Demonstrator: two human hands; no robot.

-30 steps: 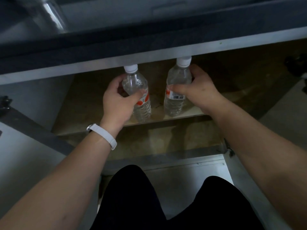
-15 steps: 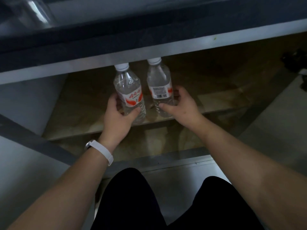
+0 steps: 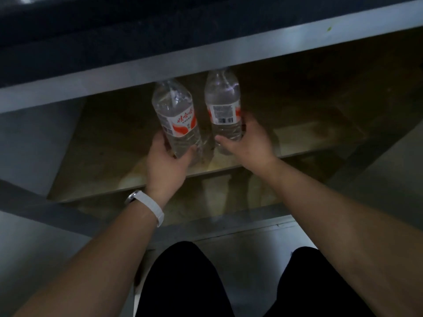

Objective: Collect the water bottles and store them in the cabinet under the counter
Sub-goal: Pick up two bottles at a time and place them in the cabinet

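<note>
1. Bottles first: the left bottle (image 3: 177, 115) and the right bottle (image 3: 224, 108) stand side by side on the upper shelf (image 3: 309, 138) inside the cabinet (image 3: 41, 133), close together but apart, near the shelf's front edge and about midway along it.
2. Left hand (image 3: 168, 163) is wrapped around the base of the left bottle, thumb on the right side of it and fingers behind; this bottle leans a little to the left, its red-and-white label facing the camera.
3. Right hand (image 3: 248, 143) is closed around the lower part of the right bottle, thumb across the front below the barcode label; this bottle stands nearly upright.
4. Both caps are hidden behind the grey front edge of the counter (image 3: 206, 58); half a second ago they showed white below it.
5. Compared with a second ago, both hands have slid from the bottles' middles to their bases, and the bottles sit further back under the counter edge.
6. White wristband (image 3: 148, 205) circles the left wrist, as before.
7. Dark-trousered knees (image 3: 183, 282) fill the lower middle of the view, before the cabinet's lower edge.
</note>
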